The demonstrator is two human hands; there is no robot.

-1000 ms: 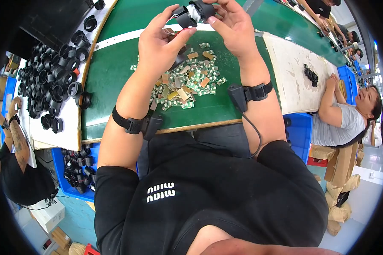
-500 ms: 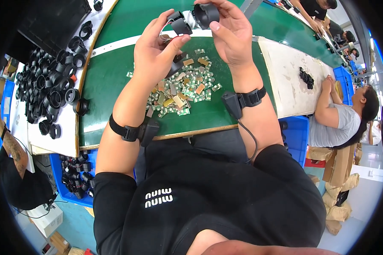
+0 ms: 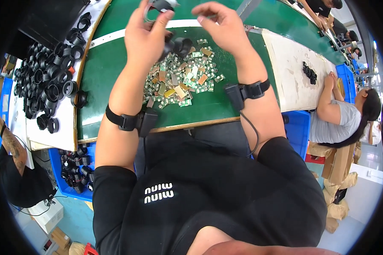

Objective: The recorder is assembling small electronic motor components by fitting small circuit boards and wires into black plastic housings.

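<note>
My left hand (image 3: 144, 40) is closed on a small black cylindrical part (image 3: 162, 5) with a thin pale wire at its side. The part is cut off by the upper edge of the head view. My right hand (image 3: 226, 27) hangs apart over the green table, fingers loosely bent and nothing visible between them. Below and between the hands, a black ring-shaped housing (image 3: 184, 46) lies at the far side of a heap of small green circuit boards (image 3: 191, 76) mixed with tan and yellow pieces. My left hand partly hides another dark part beside that housing.
Many black ring housings (image 3: 51, 80) crowd a white surface on the left. Blue bins with black parts (image 3: 77, 170) stand below the table edge. On the right, a pale board (image 3: 289, 76) bears a small black pile (image 3: 309, 73); a person in grey (image 3: 334, 119) sits there.
My right hand has let go of the black cup-shaped part it held and moved away from the left. My left hand has shifted up and left with its part.
</note>
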